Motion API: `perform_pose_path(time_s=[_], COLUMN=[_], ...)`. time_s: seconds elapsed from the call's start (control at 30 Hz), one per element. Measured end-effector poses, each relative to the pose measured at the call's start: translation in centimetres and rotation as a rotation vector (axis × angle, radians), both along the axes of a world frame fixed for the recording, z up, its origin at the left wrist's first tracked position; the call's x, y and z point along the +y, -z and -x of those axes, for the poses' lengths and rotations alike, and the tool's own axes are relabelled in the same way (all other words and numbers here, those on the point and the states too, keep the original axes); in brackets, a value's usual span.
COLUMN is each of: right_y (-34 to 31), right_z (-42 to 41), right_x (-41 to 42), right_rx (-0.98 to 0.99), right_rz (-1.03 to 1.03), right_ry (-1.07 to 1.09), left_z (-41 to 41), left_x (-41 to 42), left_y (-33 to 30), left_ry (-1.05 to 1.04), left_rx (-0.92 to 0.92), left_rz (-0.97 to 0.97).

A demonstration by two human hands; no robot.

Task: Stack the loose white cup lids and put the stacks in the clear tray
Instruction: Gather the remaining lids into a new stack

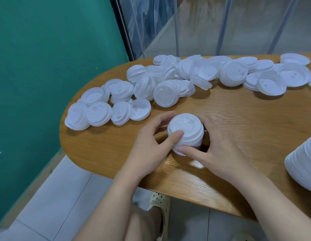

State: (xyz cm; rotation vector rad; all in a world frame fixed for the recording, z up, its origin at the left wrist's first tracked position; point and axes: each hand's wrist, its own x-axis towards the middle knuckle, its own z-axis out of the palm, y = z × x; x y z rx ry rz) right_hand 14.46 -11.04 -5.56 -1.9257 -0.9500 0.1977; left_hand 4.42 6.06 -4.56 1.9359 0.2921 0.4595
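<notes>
Both hands are cupping a short lid stack [185,132] near the table's near edge: left hand [151,145] w/ fingers curled round its left side, thumb pressing on top; right hand [215,143] curling round the right side, thumb on the near rim. Stack is standing upright on the wooden table [238,122]. Loose white lids [168,80] are lying scattered along the far side, left to right, & another lid stack [302,164] is poking in at the right edge.

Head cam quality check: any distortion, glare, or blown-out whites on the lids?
Head view: wide-angle bend shows in the curved table edge and leaning wall lines. Soft, even light; faint shadows under the hands. Loose lids wash out, embossing barely readable. The stack, gripped by left hand and right hand, is reasonably sharp. Slight sheen on the wood.
</notes>
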Motion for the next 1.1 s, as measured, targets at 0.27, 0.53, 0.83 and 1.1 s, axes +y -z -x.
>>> perform_pose_path(time_s=[0.27,0.53,0.83,1.1], right_y=[-0.1,-0.1,-0.3,-0.5], right_z=[0.1,0.1,0.3,0.4], right_x=[0.0,0.5,0.8,0.7], right_rx=[0.044,0.037,0.042,0.04], right_rz=[0.034,0.04,0.014,0.017], right_ry=[0.018,0.032,0.029,0.013], left_z=[0.8,0.8,2.7,1.8], left_x=[5.4,7.9,7.5,7.9], left_y=[0.8,1.4,1.5,1.8], left_ry=[-0.441,-0.558,-0.484,-0.492], left_rx=[0.091,0.387,0.188,0.267], left_rz=[-0.696,-0.704,-0.626,-0.392])
